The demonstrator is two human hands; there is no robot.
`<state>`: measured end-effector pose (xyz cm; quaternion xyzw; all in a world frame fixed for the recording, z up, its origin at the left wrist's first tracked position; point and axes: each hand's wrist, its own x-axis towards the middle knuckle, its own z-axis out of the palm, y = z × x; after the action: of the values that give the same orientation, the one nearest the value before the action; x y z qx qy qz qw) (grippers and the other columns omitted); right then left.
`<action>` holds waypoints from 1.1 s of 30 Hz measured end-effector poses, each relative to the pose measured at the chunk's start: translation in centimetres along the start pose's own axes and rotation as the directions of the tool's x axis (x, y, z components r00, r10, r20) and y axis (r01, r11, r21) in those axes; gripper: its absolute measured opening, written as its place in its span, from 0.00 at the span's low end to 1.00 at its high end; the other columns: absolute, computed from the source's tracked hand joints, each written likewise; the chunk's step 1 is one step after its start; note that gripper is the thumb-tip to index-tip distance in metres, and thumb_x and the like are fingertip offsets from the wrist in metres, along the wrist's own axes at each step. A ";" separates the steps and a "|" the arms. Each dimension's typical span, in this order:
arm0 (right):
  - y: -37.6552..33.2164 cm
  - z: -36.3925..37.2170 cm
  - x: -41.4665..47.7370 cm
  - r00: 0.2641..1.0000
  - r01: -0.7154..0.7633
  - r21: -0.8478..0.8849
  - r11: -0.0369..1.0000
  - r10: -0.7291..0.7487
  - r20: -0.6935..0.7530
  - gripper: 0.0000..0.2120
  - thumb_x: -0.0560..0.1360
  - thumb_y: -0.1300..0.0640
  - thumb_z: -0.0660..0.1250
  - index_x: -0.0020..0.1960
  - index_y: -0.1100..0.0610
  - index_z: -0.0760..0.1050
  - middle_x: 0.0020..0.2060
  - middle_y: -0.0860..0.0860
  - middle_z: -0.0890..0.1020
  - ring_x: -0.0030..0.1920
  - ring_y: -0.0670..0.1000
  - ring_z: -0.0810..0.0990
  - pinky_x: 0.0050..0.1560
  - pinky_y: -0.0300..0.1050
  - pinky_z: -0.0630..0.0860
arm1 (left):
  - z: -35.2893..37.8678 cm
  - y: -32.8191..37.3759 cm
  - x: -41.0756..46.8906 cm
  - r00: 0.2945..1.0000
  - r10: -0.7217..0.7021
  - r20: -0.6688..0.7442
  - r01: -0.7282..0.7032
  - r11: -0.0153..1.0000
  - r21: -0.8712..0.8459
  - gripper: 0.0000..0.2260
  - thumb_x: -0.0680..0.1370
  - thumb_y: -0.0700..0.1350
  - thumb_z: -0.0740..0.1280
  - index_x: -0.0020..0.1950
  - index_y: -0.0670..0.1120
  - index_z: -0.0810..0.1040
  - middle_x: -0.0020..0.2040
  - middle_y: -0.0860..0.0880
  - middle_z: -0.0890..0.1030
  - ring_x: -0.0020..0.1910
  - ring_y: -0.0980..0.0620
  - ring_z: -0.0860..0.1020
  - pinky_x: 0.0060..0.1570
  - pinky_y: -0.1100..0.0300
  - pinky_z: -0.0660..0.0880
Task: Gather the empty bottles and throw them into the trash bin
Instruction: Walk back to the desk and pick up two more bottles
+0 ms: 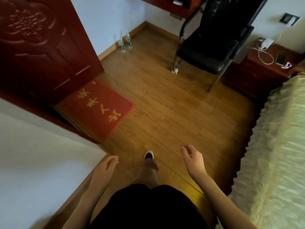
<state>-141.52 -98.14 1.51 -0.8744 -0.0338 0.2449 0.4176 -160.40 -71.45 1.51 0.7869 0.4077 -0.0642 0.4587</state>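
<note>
Two clear plastic bottles with green labels stand upright on the wooden floor by the far wall's skirting: one bottle [122, 45] on the left, the other bottle [129, 42] just to its right. My left hand [108, 166] hangs low at the bottom centre with loosely curled fingers, holding nothing. My right hand [193, 160] is beside it, fingers apart and empty. Both hands are far from the bottles. No trash bin is in view.
A dark red door [42, 47] stands open at left with a red mat [97, 109] in front of it. A black chair [208, 53] and red nightstand [257, 75] stand at the back right. The bed [279, 146] fills the right side. My foot [149, 157] steps forward.
</note>
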 end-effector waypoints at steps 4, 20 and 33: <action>-1.8 0.0 7.6 1.000 0.004 0.003 1.000 -0.004 -0.012 0.09 0.80 0.50 0.61 0.52 0.52 0.79 0.44 0.45 0.82 0.46 0.42 0.78 0.47 0.44 0.76 | 0.3 2.5 7.6 0.997 -0.076 0.003 0.076 0.997 0.006 0.11 0.81 0.49 0.61 0.60 0.49 0.78 0.55 0.48 0.80 0.54 0.47 0.76 0.55 0.55 0.71; -15.8 -7.2 39.7 0.992 -0.110 -0.022 0.994 0.109 -0.062 0.05 0.80 0.52 0.62 0.51 0.48 0.76 0.44 0.45 0.82 0.47 0.44 0.80 0.44 0.38 0.74 | -3.2 33.2 43.9 0.951 0.233 0.204 -0.239 0.971 0.007 0.14 0.82 0.51 0.57 0.62 0.48 0.77 0.55 0.53 0.81 0.55 0.56 0.77 0.51 0.64 0.72; -32.7 -11.5 74.9 0.997 -0.005 -0.116 0.993 0.014 0.071 0.07 0.80 0.52 0.61 0.51 0.52 0.77 0.43 0.48 0.81 0.43 0.46 0.80 0.40 0.39 0.75 | -4.6 43.9 68.5 0.999 0.045 -0.005 -0.045 0.996 -0.079 0.08 0.80 0.46 0.62 0.53 0.48 0.81 0.48 0.50 0.84 0.51 0.53 0.81 0.46 0.63 0.73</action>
<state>-65.73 -65.39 2.07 -0.8879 -0.0586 0.2756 0.3636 -85.72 -38.82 0.95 0.7774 0.3926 -0.0365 0.4901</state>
